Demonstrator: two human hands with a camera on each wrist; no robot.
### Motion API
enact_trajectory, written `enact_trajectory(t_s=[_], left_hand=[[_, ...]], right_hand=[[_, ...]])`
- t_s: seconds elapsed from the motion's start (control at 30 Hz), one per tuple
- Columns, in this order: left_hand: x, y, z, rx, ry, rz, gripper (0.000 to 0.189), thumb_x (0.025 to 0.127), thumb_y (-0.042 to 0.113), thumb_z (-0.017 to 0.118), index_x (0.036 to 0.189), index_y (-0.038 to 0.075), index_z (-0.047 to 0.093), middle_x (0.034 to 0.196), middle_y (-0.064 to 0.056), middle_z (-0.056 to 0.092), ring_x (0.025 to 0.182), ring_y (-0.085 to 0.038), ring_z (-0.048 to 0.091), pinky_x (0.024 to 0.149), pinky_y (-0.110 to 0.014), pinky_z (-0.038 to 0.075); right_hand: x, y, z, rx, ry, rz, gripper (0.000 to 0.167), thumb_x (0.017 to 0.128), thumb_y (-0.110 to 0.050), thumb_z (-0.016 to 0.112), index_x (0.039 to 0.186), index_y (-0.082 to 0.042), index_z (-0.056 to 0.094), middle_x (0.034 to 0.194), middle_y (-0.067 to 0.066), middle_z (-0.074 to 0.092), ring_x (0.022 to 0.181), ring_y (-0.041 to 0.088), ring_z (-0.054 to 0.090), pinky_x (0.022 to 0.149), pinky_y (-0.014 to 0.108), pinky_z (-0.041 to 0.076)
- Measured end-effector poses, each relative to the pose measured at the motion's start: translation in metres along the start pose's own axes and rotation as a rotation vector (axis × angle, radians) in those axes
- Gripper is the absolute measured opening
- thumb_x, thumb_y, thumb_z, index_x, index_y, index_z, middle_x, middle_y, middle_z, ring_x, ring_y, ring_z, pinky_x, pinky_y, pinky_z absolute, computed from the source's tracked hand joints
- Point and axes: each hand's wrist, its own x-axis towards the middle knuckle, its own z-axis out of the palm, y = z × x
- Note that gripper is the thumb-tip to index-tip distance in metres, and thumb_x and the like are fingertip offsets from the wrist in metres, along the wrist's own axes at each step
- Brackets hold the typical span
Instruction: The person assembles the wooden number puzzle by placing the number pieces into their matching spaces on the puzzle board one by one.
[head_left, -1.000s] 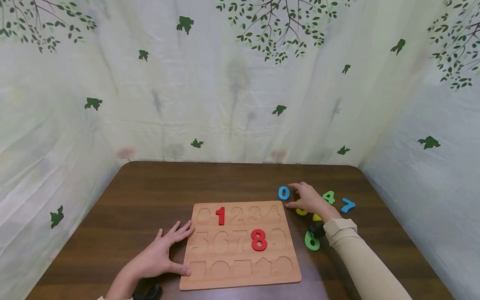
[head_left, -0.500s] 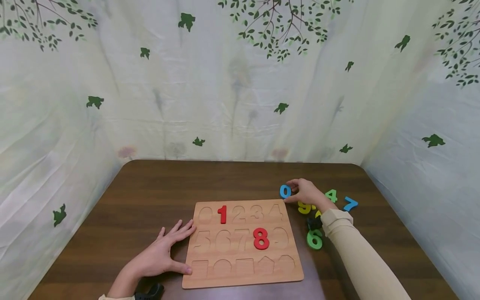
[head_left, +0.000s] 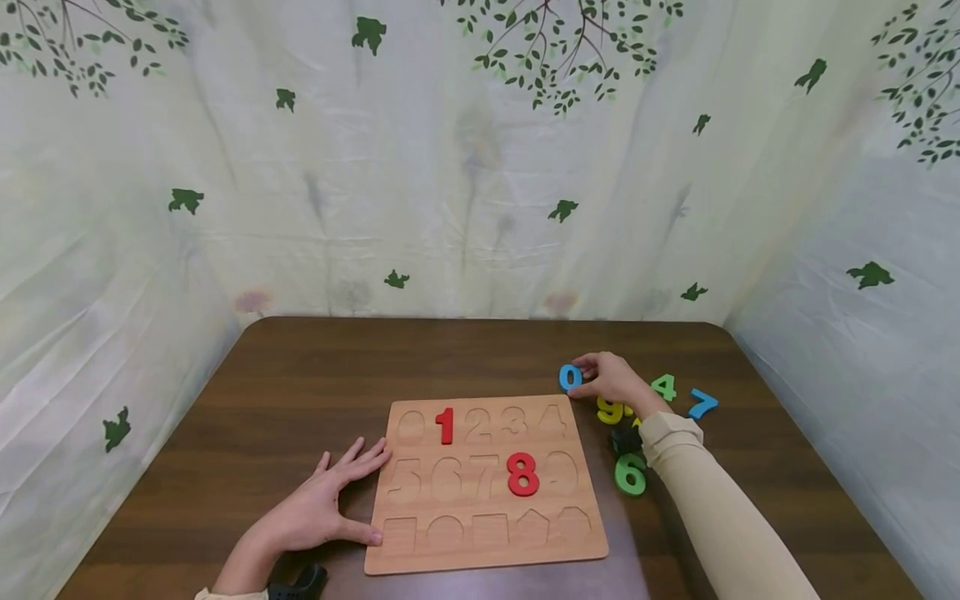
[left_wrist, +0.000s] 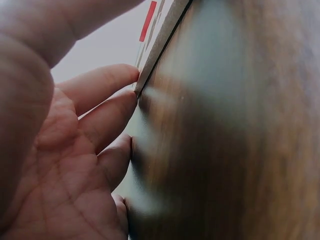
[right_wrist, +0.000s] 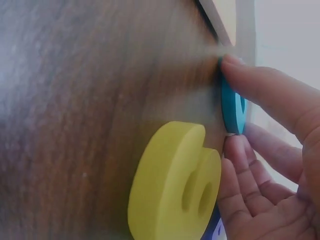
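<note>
My right hand (head_left: pixel 611 379) pinches a blue number 0 (head_left: pixel 562 378) between thumb and fingers, just beyond the far right corner of a wooden number board (head_left: pixel 480 504). In the right wrist view, the thumb touches one end of the blue 0 (right_wrist: pixel 230 110) and fingers meet the other. Spread wide, my left hand (head_left: pixel 318 508) has its thumb and fingertips against the board's left edge. A red number 1 (head_left: pixel 447 427) sits in the board's back row. A red number 8 (head_left: pixel 513 484) sits in the middle row.
Right of the board lie a yellow 9 (head_left: pixel 609 417), partly behind the right hand, a green 6 (head_left: pixel 623 477), a green 4 (head_left: pixel 664 388) and a blue 7 (head_left: pixel 701 407). Another yellow piece is mostly hidden by the wrist. A leaf-patterned curtain (head_left: pixel 450 183) hangs behind the brown table (head_left: pixel 337 358).
My right hand has moved slightly left to the blue 0, and its thumb and fingers have come together on it. The left hand stays at the board's edge.
</note>
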Motion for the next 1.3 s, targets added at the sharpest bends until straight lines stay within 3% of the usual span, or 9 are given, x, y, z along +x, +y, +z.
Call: enact_trajectory(t_s=[0.43,0.63,0.77,0.97,1.1,1.3], left_hand=[[0.001,0.002,0.000,0.064,0.040,-0.027,0.107,0.072,0.051,0.098,0.162,0.017,0.051,0.172,-0.013,0.042,0.164,-0.053,0.017,0.124,-0.082,-0.001],[0.005,0.005,0.001,0.145,0.144,-0.041,0.097,0.076,0.053,0.095,0.156,0.015,0.057,0.163,-0.014,0.055,0.157,-0.048,0.039,0.125,-0.078,0.018],[0.009,0.003,0.002,0.119,0.219,-0.013,0.087,0.085,0.044,0.092,0.157,0.012,0.054,0.160,-0.014,0.058,0.152,-0.044,0.049,0.126,-0.076,0.023],[0.017,-0.002,0.004,0.058,0.242,0.020,0.078,0.093,0.033,0.085,0.159,0.009,0.050,0.164,-0.017,0.053,0.157,-0.048,0.039,0.126,-0.078,0.017],[0.021,-0.002,0.006,0.072,0.222,0.018,0.073,0.094,0.033,0.084,0.157,0.010,0.053,0.163,-0.020,0.052,0.159,-0.053,0.031,0.125,-0.082,0.012],[0.022,-0.001,0.008,0.091,0.212,0.023,0.066,0.095,0.026,0.083,0.152,0.005,0.057,0.161,-0.020,0.054,0.160,-0.053,0.029,0.124,-0.083,0.008]], right_hand=[[0.005,0.006,0.001,-0.008,0.021,-0.002,0.060,0.092,-0.023,0.087,0.142,0.004,0.065,0.123,0.019,0.073,0.110,0.030,0.068,0.096,0.043,0.062],[0.005,0.004,0.002,-0.002,0.018,-0.013,0.059,0.094,-0.024,0.086,0.141,0.004,0.066,0.126,0.021,0.073,0.112,0.031,0.068,0.097,0.044,0.062],[0.005,0.005,0.001,-0.004,0.017,-0.009,0.059,0.094,-0.025,0.086,0.141,0.004,0.066,0.130,0.022,0.072,0.115,0.032,0.069,0.099,0.045,0.062],[0.006,0.009,0.001,0.005,0.008,-0.009,0.061,0.094,-0.028,0.085,0.142,0.004,0.065,0.132,0.023,0.072,0.117,0.032,0.069,0.099,0.045,0.062],[0.006,0.008,-0.001,0.004,0.003,-0.019,0.062,0.095,-0.029,0.085,0.142,0.005,0.065,0.130,0.023,0.073,0.115,0.032,0.070,0.097,0.044,0.063],[0.006,0.003,-0.002,-0.007,0.003,-0.042,0.062,0.095,-0.031,0.085,0.142,0.005,0.065,0.131,0.023,0.072,0.114,0.032,0.070,0.098,0.045,0.063]])
